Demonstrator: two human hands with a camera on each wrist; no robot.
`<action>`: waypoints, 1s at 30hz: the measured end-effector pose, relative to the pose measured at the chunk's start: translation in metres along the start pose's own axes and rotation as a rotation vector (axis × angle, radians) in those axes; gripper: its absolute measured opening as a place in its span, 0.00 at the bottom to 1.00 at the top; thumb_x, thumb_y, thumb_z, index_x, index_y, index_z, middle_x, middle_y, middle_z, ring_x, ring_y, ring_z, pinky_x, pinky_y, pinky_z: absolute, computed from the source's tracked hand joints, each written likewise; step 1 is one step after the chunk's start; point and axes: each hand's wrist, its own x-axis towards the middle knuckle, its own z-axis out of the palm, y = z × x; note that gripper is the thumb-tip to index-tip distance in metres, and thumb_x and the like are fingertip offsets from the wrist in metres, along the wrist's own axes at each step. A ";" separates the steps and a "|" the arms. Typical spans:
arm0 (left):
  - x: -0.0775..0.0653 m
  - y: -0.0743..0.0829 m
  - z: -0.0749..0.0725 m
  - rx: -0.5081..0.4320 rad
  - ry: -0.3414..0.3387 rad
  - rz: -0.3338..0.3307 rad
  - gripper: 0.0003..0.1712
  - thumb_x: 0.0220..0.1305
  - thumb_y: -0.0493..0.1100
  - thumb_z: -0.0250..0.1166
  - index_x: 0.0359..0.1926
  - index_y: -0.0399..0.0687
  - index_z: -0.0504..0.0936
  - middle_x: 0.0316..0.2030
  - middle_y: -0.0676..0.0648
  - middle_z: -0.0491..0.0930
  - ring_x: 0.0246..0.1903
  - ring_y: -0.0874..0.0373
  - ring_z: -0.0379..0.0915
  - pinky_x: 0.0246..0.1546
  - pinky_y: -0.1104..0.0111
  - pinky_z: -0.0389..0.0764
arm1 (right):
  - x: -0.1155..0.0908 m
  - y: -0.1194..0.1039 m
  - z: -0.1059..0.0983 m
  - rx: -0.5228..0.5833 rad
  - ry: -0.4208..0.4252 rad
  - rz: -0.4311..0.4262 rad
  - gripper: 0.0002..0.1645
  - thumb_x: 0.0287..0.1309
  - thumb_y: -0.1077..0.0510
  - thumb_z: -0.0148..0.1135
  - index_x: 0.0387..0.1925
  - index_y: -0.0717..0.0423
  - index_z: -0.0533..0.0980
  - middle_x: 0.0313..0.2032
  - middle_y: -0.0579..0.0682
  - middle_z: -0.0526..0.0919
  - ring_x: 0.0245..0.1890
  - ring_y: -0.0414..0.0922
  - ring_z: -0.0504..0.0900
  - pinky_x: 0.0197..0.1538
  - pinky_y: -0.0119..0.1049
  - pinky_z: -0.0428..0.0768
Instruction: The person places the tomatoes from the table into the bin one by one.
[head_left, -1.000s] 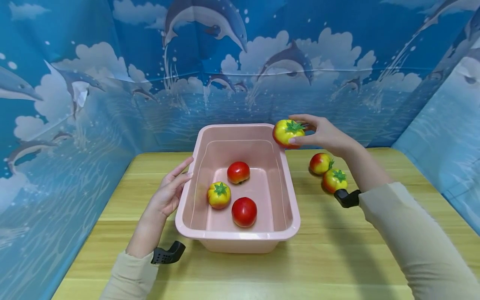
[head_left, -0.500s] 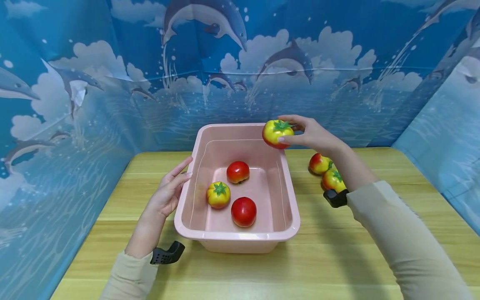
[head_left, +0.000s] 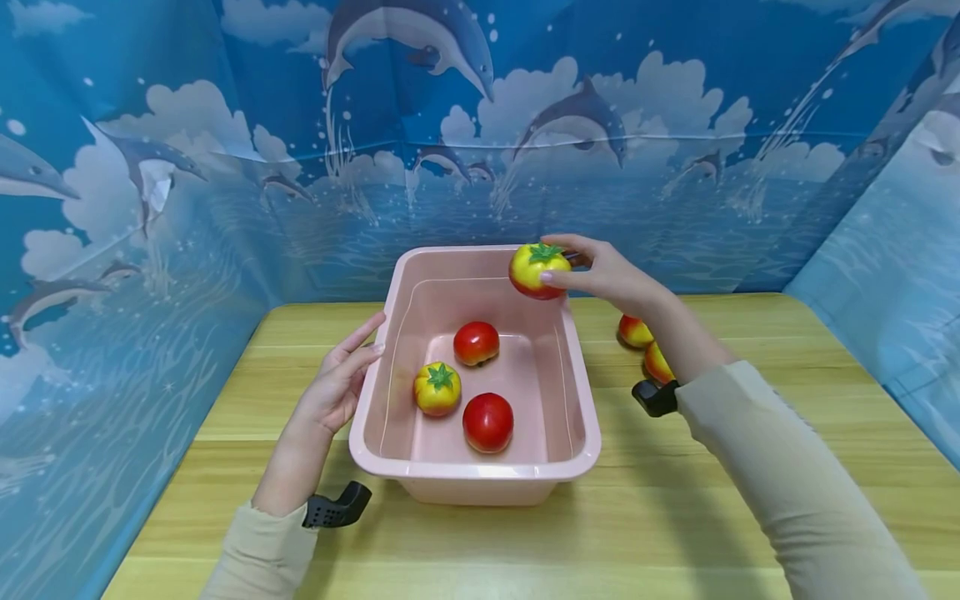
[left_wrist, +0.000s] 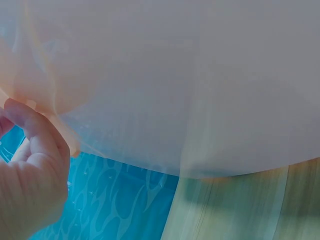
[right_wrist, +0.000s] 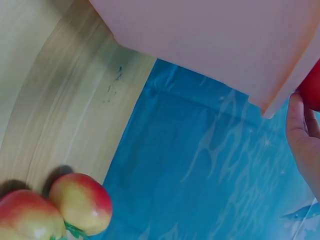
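Note:
My right hand (head_left: pixel 600 268) pinches a yellow-and-red tomato (head_left: pixel 537 272) with a green leafy top, holding it above the far right corner of a pink plastic bin (head_left: pixel 476 472). On the bin's floor lie a red tomato (head_left: pixel 476 343) at the back, a yellow tomato (head_left: pixel 437 389) at the left and another red tomato (head_left: pixel 488 422) nearer the front. Against the left rim, the fingers of my left hand (head_left: pixel 341 382) are extended and touch the bin. In the right wrist view the held tomato (right_wrist: pixel 313 90) shows only partly, past the bin's rim.
Two more red-and-yellow tomatoes, one in back (head_left: pixel 634 332) and one in front (head_left: pixel 657 363), sit on the wooden table (head_left: pixel 750 433) right of the bin, partly hidden by the right forearm. A blue dolphin-print curtain (head_left: pixel 450 200) hangs behind the table and along both sides.
My right hand has carried the tomato leftward, from outside the bin's right rim to over its far right corner. The forearm now covers more of the two table tomatoes. The left hand stays put.

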 end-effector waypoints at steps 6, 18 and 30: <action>0.000 0.000 0.000 0.001 0.001 -0.002 0.34 0.66 0.31 0.49 0.71 0.47 0.53 0.46 0.49 0.77 0.40 0.60 0.79 0.44 0.65 0.78 | -0.001 0.003 0.001 -0.001 -0.007 -0.014 0.39 0.59 0.47 0.60 0.69 0.49 0.58 0.62 0.53 0.63 0.56 0.53 0.64 0.53 0.48 0.74; 0.000 0.000 0.001 -0.011 0.010 -0.003 0.32 0.66 0.32 0.50 0.70 0.51 0.59 0.47 0.48 0.77 0.40 0.59 0.79 0.44 0.65 0.79 | -0.014 0.014 -0.009 0.022 0.017 -0.006 0.37 0.60 0.50 0.60 0.68 0.52 0.59 0.63 0.56 0.63 0.59 0.52 0.64 0.59 0.53 0.68; -0.001 0.000 0.001 -0.003 0.011 -0.003 0.33 0.66 0.32 0.49 0.71 0.49 0.55 0.48 0.49 0.76 0.39 0.61 0.79 0.44 0.66 0.79 | -0.053 0.055 -0.043 -0.036 0.088 0.087 0.38 0.62 0.51 0.58 0.69 0.53 0.56 0.66 0.58 0.58 0.61 0.54 0.62 0.60 0.56 0.66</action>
